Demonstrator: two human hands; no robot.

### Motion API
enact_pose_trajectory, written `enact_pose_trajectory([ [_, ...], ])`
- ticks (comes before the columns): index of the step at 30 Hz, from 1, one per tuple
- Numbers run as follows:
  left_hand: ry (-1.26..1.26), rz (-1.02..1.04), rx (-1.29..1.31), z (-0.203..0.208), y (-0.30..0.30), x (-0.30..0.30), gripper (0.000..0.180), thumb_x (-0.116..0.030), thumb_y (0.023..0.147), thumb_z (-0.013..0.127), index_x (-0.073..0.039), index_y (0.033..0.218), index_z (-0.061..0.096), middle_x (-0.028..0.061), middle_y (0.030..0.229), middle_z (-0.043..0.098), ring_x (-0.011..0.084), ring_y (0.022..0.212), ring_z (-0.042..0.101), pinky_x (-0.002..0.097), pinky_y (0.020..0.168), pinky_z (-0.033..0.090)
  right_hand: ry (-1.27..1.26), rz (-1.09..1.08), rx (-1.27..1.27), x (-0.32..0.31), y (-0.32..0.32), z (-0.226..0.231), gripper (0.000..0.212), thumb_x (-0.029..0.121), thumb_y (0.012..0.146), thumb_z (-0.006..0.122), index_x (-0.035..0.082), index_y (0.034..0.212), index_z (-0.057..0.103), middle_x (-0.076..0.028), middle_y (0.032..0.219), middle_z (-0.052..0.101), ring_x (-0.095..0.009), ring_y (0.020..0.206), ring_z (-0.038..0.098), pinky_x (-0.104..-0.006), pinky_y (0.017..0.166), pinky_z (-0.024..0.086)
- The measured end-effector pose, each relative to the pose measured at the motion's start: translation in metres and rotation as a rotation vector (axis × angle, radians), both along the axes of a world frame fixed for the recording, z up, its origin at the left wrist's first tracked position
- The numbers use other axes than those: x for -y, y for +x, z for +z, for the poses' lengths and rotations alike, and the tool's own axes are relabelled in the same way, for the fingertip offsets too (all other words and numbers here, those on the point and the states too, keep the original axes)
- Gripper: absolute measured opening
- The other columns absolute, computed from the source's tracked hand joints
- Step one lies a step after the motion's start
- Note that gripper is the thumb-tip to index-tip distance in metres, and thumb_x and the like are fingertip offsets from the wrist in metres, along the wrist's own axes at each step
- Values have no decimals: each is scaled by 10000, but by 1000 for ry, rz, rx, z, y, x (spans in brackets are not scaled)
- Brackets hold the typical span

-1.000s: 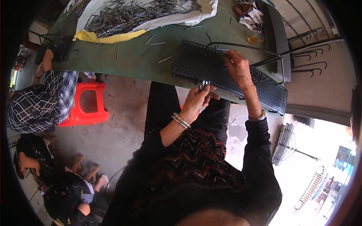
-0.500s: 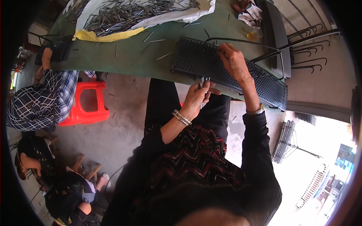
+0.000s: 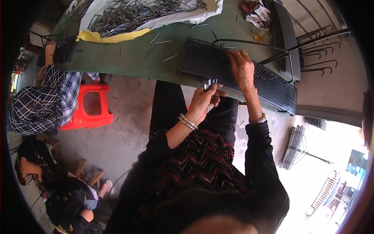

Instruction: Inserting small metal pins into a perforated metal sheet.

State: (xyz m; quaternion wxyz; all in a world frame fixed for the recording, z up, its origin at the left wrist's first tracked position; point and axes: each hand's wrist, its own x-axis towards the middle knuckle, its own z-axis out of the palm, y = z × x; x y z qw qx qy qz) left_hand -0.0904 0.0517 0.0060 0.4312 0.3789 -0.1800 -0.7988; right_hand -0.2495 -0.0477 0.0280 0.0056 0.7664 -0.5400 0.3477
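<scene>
My left hand is closed round a small bunch of thin metal rods, their bright ends sticking up past the thumb. It hovers at the near edge of a long black perforated rack, which lies slantwise along the table edge. Over the rack's far side, my right hand has its thumb and fingers pinched together, pointing down toward the holes. Whatever sits between those fingertips is too small or hidden to make out.
On the green table, a white and yellow sack holds a heap of metal rods; several lie loose nearby. A black bent bar arches over the rack. Cloth gloves lie far right. A co-worker sits left beside a red stool.
My right hand has shifted slightly nearer and turned more upright over the rack. My left hand stays almost in place, its rods fanned a little differently.
</scene>
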Motion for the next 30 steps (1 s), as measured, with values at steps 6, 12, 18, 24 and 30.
enact_pose_trajectory([
  [6, -28, 15, -24, -4, 1, 1, 316, -261, 969, 537, 10, 1113, 614, 123, 861, 675, 93, 629, 534, 228, 571, 438, 93, -85, 26, -2, 1, 4, 95, 134, 851, 642, 80, 927, 664, -87, 816, 593, -261, 725, 622, -350, 652, 487],
  [12, -14, 21, -18, -1, 0, 2, 320, -237, 978, 513, 33, 1126, 601, 123, 852, 673, 123, 675, 585, 253, 584, 475, 111, -144, 65, -7, 3, 1, 106, 176, 837, 662, 90, 898, 674, -81, 828, 600, -244, 736, 623, -348, 668, 484],
  [18, -8, 25, -34, 0, 0, 1, 332, -230, 975, 515, 51, 1134, 589, 136, 874, 674, 172, 757, 648, 294, 644, 538, 106, -199, 54, -11, 0, -6, 152, 186, 833, 667, 126, 967, 707, -72, 874, 613, -246, 753, 626, -341, 679, 485],
  [24, -33, 15, -82, 0, 4, 3, 325, -228, 969, 526, 48, 1131, 589, 149, 909, 681, 191, 769, 665, 302, 661, 552, 219, -119, 129, -35, 6, 13, 175, 161, 841, 657, 67, 981, 703, -90, 901, 625, -220, 790, 625, -325, 714, 482],
  [30, -71, -51, -67, 2, 0, 4, 309, -246, 968, 530, 33, 1082, 602, 159, 938, 685, 195, 796, 672, 313, 705, 554, 871, 250, 450, -50, -4, 32, 186, 138, 835, 644, -11, 940, 681, -61, 842, 636, -135, 794, 602, -284, 700, 465],
])
